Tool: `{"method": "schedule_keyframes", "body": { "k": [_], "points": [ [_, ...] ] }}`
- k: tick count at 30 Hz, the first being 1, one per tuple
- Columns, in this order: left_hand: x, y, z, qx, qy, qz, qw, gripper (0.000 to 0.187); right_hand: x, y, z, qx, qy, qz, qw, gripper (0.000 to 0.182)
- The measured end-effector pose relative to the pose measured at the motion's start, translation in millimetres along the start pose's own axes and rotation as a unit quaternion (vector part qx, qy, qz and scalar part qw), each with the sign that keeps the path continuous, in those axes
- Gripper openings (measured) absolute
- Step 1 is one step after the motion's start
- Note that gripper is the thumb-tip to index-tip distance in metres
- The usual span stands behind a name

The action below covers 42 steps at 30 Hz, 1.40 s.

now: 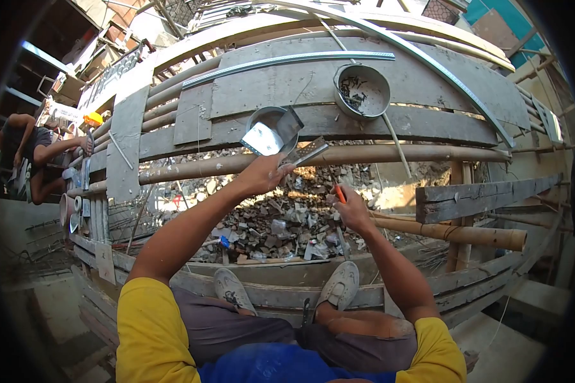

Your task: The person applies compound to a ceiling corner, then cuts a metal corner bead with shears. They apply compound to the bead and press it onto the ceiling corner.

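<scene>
My left hand (269, 174) is closed on a piece of bent sheet metal (310, 152) with small holes, beside a round metal container (266, 118). A shiny metal plate (262, 138) lies across that container's mouth, near a dark flat piece (291, 124). To the right, my right hand (354, 210) is closed around a tool with an orange handle (340, 194); the tool's other end is hard to make out. Beyond the hands stands a grey pot (380, 113) with small dark pieces inside, on the planks.
Wooden planks (428, 121) and bamboo poles (217, 167) cross ahead, with long metal strips (287, 60) on them. Rubble (275, 220) lies below, in the gap before my shoes (340, 286). A timber beam (485, 198) juts in at right. Another person (35, 150) sits at far left.
</scene>
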State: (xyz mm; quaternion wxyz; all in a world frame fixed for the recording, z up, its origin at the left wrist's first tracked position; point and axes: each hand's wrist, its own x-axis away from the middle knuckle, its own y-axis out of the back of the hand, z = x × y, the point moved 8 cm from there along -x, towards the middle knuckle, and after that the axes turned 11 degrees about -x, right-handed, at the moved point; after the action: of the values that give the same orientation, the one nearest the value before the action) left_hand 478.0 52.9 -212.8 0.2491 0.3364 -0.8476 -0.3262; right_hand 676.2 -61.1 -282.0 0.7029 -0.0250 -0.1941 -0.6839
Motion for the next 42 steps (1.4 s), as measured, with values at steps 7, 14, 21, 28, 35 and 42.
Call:
{"method": "schedule_keyframes", "body": {
  "k": [7,14,21,28,35,42],
  "points": [
    [0,12,-7,-0.119,0.049,0.083,0.988,0.042,1,18,17,0.028,0.005,-0.07,0.997,0.03],
    [6,5,-2,-0.237,0.003,0.08,0.968,0.039,0,18,18,0.031,0.016,-0.061,0.998,0.03],
    [5,3,-10,-0.261,0.003,0.112,0.959,0.041,-2,13,34,0.014,0.025,-0.053,0.998,0.025],
    [6,-11,-8,-0.257,-0.011,0.189,0.948,0.045,-8,18,29,-0.024,0.036,-0.071,0.997,0.02],
    [8,-15,-18,-0.22,-0.048,0.194,0.955,0.047,-5,8,46,-0.114,0.058,-0.03,0.991,0.019],
    [10,-13,-26,-0.177,-0.065,0.196,0.962,0.045,-3,5,47,-0.104,0.046,-0.005,0.994,0.017]
  ]
}}
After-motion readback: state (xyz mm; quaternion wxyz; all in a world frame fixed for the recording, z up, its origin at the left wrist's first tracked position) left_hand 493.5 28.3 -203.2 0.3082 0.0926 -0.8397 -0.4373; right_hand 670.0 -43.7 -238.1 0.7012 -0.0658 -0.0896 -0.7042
